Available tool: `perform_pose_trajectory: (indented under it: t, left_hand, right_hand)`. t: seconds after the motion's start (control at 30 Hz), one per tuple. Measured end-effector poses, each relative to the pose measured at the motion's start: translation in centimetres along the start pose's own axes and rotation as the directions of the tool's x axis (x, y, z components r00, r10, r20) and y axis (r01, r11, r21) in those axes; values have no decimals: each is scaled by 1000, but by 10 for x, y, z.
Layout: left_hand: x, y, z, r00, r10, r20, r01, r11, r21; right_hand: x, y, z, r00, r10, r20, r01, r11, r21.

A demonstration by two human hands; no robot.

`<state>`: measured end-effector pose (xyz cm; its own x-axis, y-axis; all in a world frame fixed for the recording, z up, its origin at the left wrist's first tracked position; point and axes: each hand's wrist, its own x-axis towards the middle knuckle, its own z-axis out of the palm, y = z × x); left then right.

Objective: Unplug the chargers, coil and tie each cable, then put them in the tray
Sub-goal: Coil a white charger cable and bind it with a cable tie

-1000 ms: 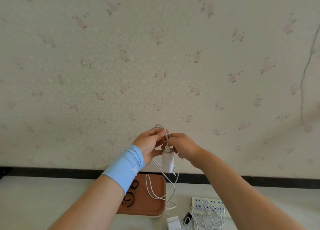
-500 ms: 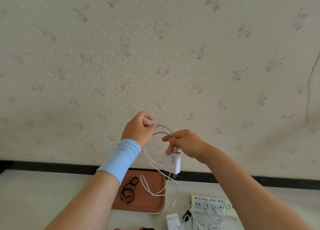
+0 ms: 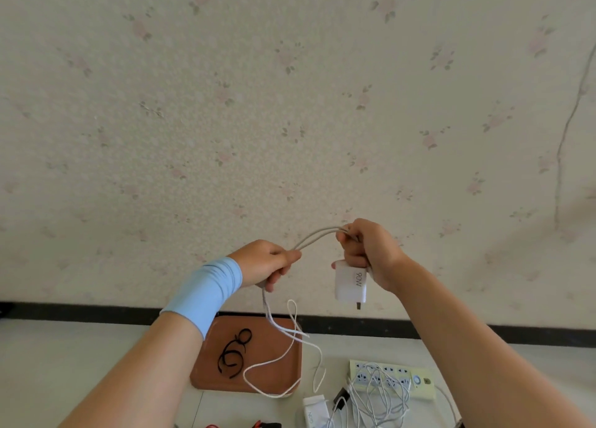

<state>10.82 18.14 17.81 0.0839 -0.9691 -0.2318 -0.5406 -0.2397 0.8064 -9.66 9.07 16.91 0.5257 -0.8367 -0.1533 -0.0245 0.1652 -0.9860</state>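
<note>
Aloft, left hand (image 3: 264, 263) pinches the cable (image 3: 317, 234), right hand (image 3: 371, 253) grips cable and charger (image 3: 350, 284), well above the tray (image 3: 264, 353)

grey lettering reading "90w" runs sideways down the face of a white charger (image 3: 351, 284) held in a person's right hand (image 3: 371, 253), the characters turned on end. a second white charger (image 3: 316, 413) lying at the lower edge of the frame carries faint grey print along its side, too small and blurred to make out.
</note>
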Motion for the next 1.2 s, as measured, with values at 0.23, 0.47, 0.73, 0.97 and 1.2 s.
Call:
perform_pose_trajectory:
  t: [0.23, 0.47, 0.73, 0.97, 1.2]
  left_hand:
    - [5, 0, -19, 995, -101, 20, 86, 709, -700]
    - [8, 4, -15, 994, -63, 84, 101, 342, -934]
    - [2, 2, -21, 988, -128, -88, 64, 853, -518]
    - [-6, -20, -36, 936, 57, -348, 5, 985, 175]
    - [-26, -26, -31, 778, -86, -622, -13, 988, -153]
  right_hand:
    - [0, 13, 6, 997, -6, 72, 32, 927, -375]
    - [-5, 16, 43, 953, 114, 279, 21, 898, -439]
    - [-8, 30, 51, 769, 341, 540, 85, 783, -616]
    - [-22, 29, 48, 661, 545, 516, 3, 686, -728]
    - [-45, 19, 52, 904, 272, 330, -26, 805, -593]
